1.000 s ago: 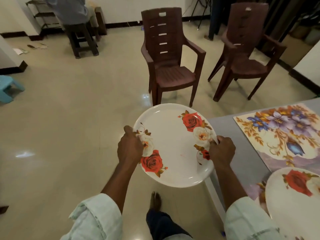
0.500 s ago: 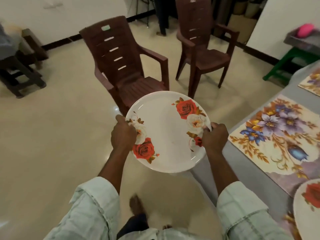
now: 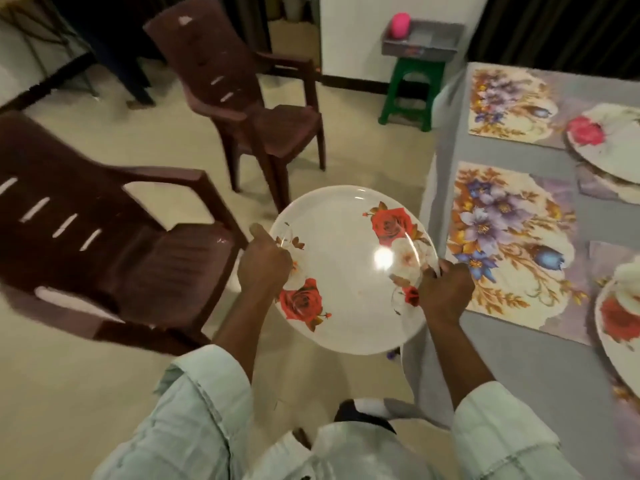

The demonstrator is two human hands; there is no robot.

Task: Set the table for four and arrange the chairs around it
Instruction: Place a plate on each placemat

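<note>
A white plate with red roses [image 3: 349, 271] hangs in front of me, just left of the grey table [image 3: 519, 368]. My left hand [image 3: 263, 266] grips its left rim and my right hand [image 3: 445, 292] grips its right rim. A bare floral placemat [image 3: 509, 244] lies on the table right beside the plate, and a second bare one [image 3: 505, 105] lies further back. Two more rose plates rest on mats at the right edge, one near [image 3: 620, 327] and one far [image 3: 606, 143]. Two brown plastic armchairs stand on the floor to the left, one close [image 3: 104, 237] and one further off [image 3: 249, 98].
A green stool [image 3: 408, 91] carrying a grey tray [image 3: 422, 39] with a pink object [image 3: 401, 26] stands beyond the table's far corner. The beige floor [image 3: 363, 133] lies between the chairs and the table. Dark furniture legs fill the upper left.
My view has swung right and the table now fills the right side. The plate, held in both hands, has come closer to the table's edge. The chairs have shifted left in view.
</note>
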